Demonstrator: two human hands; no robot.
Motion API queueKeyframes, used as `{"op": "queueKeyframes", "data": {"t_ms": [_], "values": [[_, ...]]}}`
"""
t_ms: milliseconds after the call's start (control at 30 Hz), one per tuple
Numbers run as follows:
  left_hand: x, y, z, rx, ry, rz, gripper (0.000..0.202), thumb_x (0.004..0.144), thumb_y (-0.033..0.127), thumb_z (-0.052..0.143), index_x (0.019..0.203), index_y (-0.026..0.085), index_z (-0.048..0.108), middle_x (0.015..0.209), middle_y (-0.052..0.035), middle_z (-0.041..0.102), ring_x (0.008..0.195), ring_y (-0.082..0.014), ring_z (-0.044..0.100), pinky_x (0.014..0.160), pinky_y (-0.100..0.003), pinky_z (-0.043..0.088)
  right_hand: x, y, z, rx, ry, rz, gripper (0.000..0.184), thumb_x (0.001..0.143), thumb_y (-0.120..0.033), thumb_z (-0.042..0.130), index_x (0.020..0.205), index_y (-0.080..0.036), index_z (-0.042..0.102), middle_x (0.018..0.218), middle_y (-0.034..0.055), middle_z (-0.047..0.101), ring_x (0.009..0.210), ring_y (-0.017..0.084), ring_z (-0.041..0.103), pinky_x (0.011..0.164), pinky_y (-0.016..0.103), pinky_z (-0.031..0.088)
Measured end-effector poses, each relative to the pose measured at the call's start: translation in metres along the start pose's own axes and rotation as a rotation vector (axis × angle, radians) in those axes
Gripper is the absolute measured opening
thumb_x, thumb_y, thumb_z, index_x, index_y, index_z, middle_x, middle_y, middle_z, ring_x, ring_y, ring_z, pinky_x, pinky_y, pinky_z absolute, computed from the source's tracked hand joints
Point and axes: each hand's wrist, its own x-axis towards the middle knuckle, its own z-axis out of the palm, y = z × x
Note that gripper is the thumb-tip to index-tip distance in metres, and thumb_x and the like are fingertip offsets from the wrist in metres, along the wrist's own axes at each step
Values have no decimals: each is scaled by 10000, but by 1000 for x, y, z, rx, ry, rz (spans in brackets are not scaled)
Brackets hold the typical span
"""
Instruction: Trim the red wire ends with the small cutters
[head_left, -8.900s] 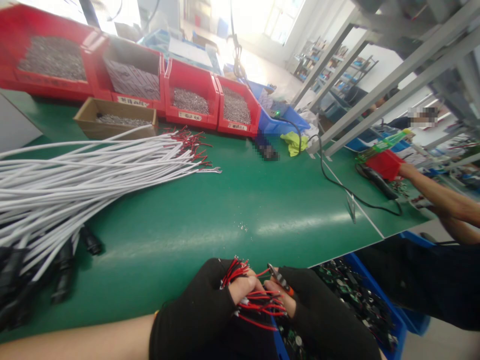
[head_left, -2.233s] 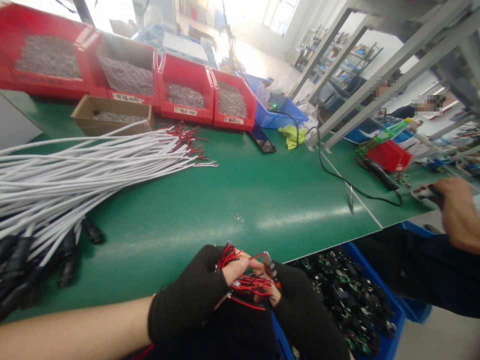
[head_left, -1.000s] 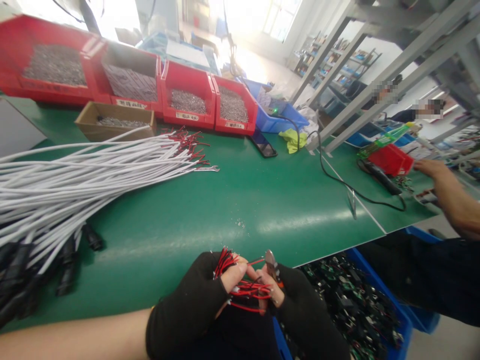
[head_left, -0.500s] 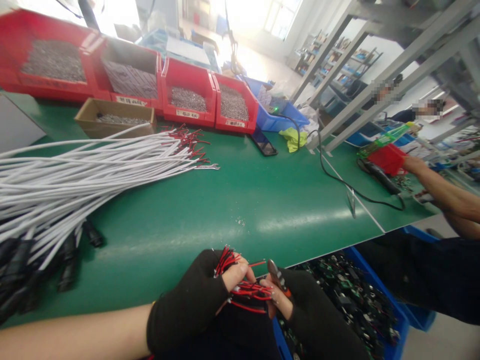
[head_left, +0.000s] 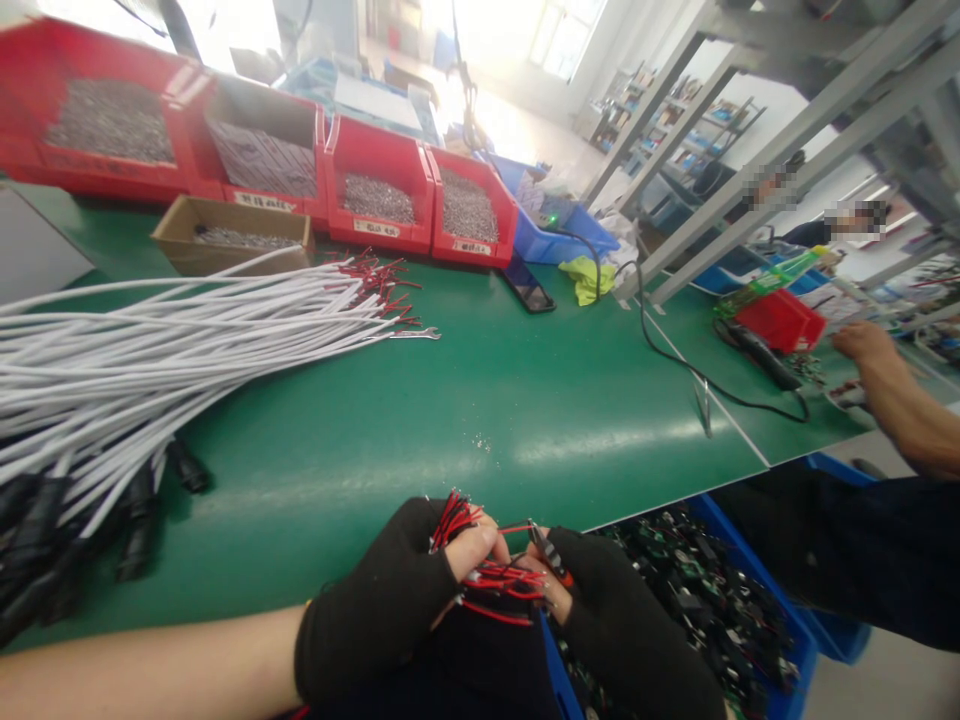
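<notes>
My left hand (head_left: 405, 575), in a black fingerless glove, is closed around a bundle of red and black wires (head_left: 499, 578). One red wire sticks out to the right from between its thumb and finger. My right hand (head_left: 592, 590), gloved the same way, grips small cutting pliers (head_left: 551, 556) with an orange-trimmed handle. The jaws of the pliers are at the end of that single red wire. Whether they have closed on it is too small to tell. Both hands are at the front edge of the green table (head_left: 420, 410).
White cables (head_left: 247, 320) with red wire ends lie at left, a wrench (head_left: 420, 334) beside them. Red bins (head_left: 382, 235) and a cardboard box (head_left: 240, 265) stand behind. A phone (head_left: 529, 285) lies further back. A blue crate (head_left: 799, 650) is below right; a co-worker's arm (head_left: 900, 400) is beyond.
My right hand has moved the pliers slightly left and down, bringing their jaws to the single red wire's end. My left hand stays put. The co-worker's hand has drawn back from the red container.
</notes>
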Motion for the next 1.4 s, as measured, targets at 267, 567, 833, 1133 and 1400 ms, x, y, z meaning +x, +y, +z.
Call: {"op": "queueKeyframes", "data": {"t_ms": [267,567,833,1133,1400], "values": [[-1,2,0,13,3,24,288,813,319,487,720,107,658,660,-35,598,621,-143,520,615,-225,416,-1,-5,1,63,25,36,529,791,-558,449,928,-138,740,959,162,705,933,323,630,854,548,448],[0,2,2,41,11,2,206,780,211,502,718,104,666,661,-27,615,612,-134,521,612,-212,410,1,-3,1,83,-53,-36,385,882,-461,433,822,-176,684,875,100,705,843,260,634,782,444,450],[-3,5,1,50,16,9,215,785,195,504,735,93,686,717,-49,635,670,-147,535,631,-211,419,2,-8,-1,74,-76,-112,347,923,-383,426,812,-182,686,777,40,701,726,185,642,669,309,440],[4,-10,4,-38,20,19,257,807,321,526,709,120,652,632,-24,608,618,-154,544,604,-229,415,2,-11,-2,84,-59,-95,366,902,-400,441,824,-172,717,809,75,714,762,222,667,691,350,476],[1,-2,2,-16,8,8,208,766,256,529,692,110,657,634,-30,603,613,-150,545,598,-223,414,4,-13,-1,109,-65,-90,363,893,-403,428,834,-195,721,802,61,706,803,233,679,719,382,492]]}}
